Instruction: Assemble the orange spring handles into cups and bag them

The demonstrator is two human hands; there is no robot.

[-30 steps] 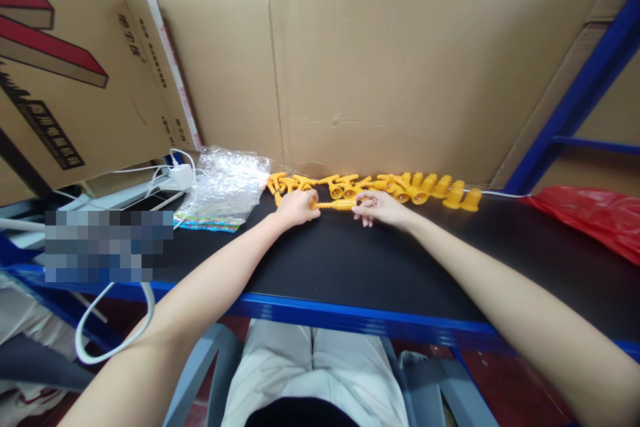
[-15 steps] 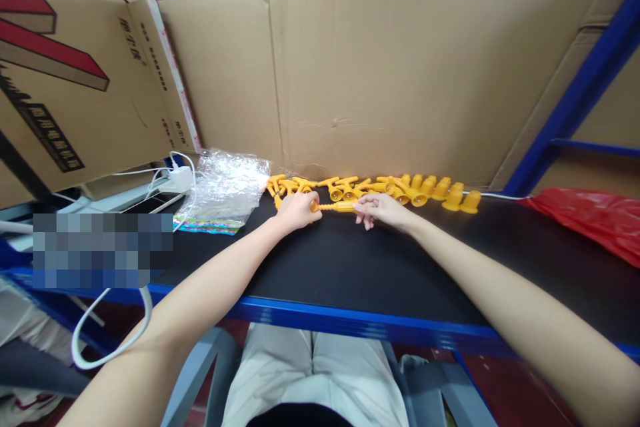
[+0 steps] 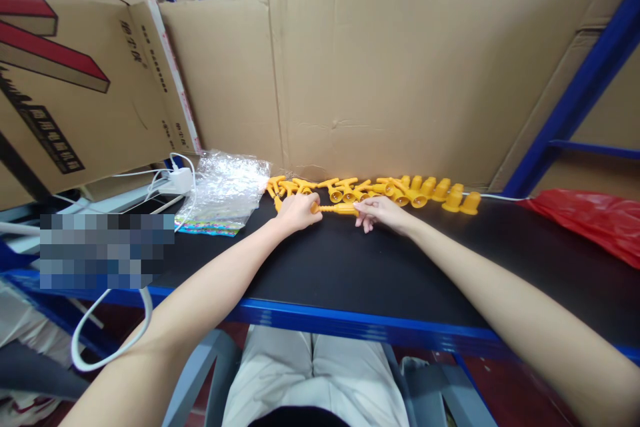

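A slim yellow plastic piece [image 3: 341, 209], narrow at its left end and thicker at its right, lies level between my hands, just above or on the black tabletop. My left hand [image 3: 299, 211] is closed around a yellow part at the narrow end; its fingers hide most of that part. With thumb and fingertips, my right hand [image 3: 379, 211] pinches the thick end. Right behind both hands runs a row of yellow T-shaped plastic parts [image 3: 345, 185], several with round cup-like openings facing me. Yellow cup-shaped pieces [image 3: 453, 197] stand mouth down at the row's right end.
Clear plastic bags [image 3: 227, 180] lie left of the row, near a white plug adapter [image 3: 181, 180] with cables. A red plastic bag [image 3: 590, 220] rests at the far right. Tall cardboard [image 3: 380, 80] closes off the back. The table's blue front edge [image 3: 340, 323] runs before my lap.
Almost nothing differs. Both hands keep their hold on the yellow piece in the same place; the view has shifted very slightly.
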